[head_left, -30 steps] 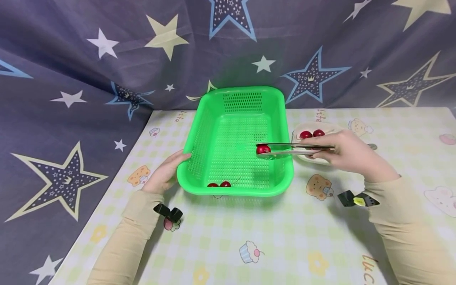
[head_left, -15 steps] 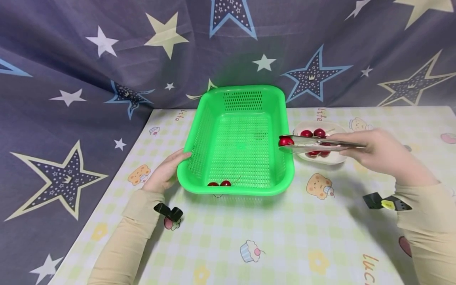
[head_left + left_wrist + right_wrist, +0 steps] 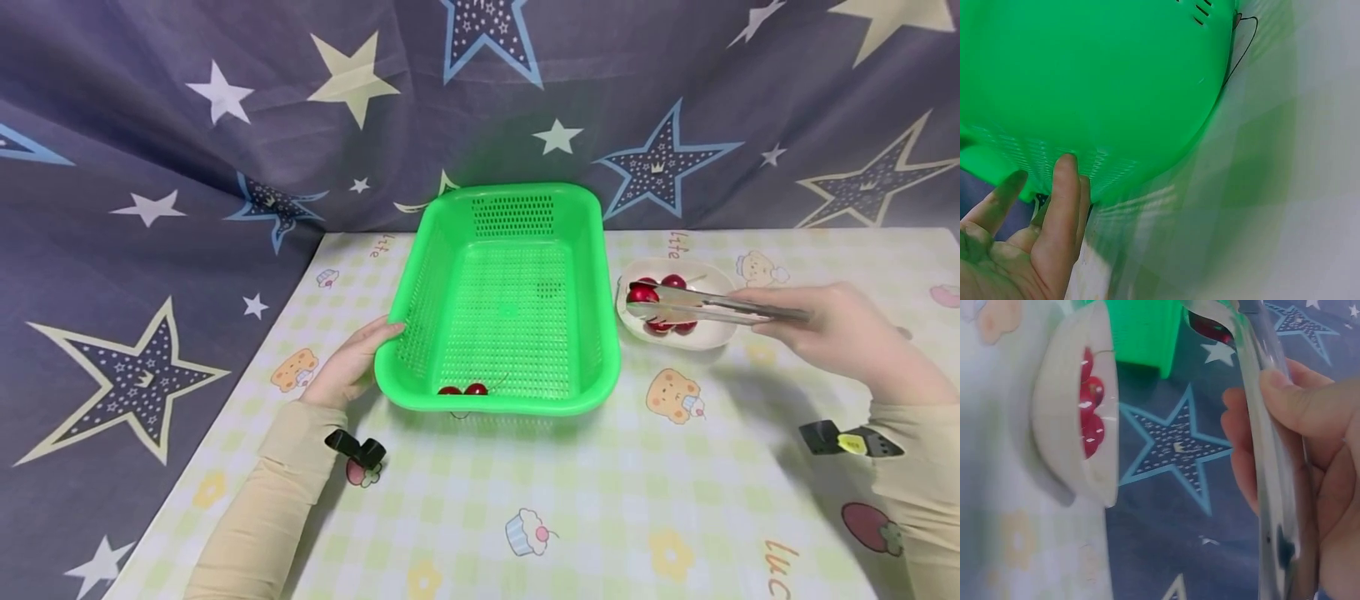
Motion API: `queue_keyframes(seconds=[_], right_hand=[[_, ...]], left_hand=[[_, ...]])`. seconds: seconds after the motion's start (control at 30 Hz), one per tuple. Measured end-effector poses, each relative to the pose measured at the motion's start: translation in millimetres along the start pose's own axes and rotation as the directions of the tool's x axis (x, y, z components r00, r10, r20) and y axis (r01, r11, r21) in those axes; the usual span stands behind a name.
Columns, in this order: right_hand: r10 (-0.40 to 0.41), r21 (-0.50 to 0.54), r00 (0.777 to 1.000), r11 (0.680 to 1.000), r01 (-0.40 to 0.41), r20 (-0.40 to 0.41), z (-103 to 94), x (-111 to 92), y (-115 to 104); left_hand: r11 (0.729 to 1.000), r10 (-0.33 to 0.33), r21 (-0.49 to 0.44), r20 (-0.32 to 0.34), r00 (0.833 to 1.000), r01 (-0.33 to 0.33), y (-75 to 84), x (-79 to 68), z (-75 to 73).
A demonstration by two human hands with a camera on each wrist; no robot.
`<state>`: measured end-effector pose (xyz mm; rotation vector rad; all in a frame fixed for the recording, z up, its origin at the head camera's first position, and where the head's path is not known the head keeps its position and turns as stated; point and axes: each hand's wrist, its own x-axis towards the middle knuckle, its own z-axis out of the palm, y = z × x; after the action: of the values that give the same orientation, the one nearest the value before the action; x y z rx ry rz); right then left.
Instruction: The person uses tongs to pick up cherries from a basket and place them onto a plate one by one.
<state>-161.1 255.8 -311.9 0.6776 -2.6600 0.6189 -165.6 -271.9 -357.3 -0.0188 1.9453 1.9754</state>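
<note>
In the head view my right hand (image 3: 840,329) grips metal tongs (image 3: 750,308), whose tips pinch a red cherry (image 3: 642,294) over the white bowl (image 3: 712,335). The right wrist view has the held cherry (image 3: 1210,328) apart from the bowl, level with its open side. Several more cherries (image 3: 1089,400) lie in that bowl. My left hand (image 3: 351,362) is at the left side of a green plastic basket (image 3: 495,403), one fingertip at the rim. Straight fingers (image 3: 1066,194) touch the outer wall in the left wrist view. Two cherries (image 3: 476,389) show inside the basket near its front wall.
A pale checked tablecloth (image 3: 600,508) printed with bears and cakes covers the table. Behind and to the left hangs a dark blue curtain (image 3: 510,133) with stars. The bowl stands close to the basket's right side.
My right hand has moved right, carrying the tongs and cherry from inside the basket, past its right rim, to over the bowl. The left hand and the basket have stayed in place.
</note>
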Motion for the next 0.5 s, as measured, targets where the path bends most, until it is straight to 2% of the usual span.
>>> queue_keyframes(seconds=[0.17, 0.3, 0.5], right_hand=[[0.01, -0.011, 0.999, 1.0, -0.009, 0.036, 3.7, -3, 7], [0.004, -0.06, 0.999, 0.998, -0.002, 0.032, 3.8, -5, 14], [0.043, -0.113, 0.999, 0.993, -0.039, 0.032, 1.3, -7, 24]], left_hand=[[1.0, 0.011, 0.015, -0.006, 1.0, -0.011, -1.5, -1.3, -1.2], [1.0, 0.019, 0.007, 0.007, 1.0, -0.019, -1.4, -1.2, -0.2], [1.0, -0.006, 0.005, -0.005, 1.0, 0.006, 0.6, 0.0, 1.8]])
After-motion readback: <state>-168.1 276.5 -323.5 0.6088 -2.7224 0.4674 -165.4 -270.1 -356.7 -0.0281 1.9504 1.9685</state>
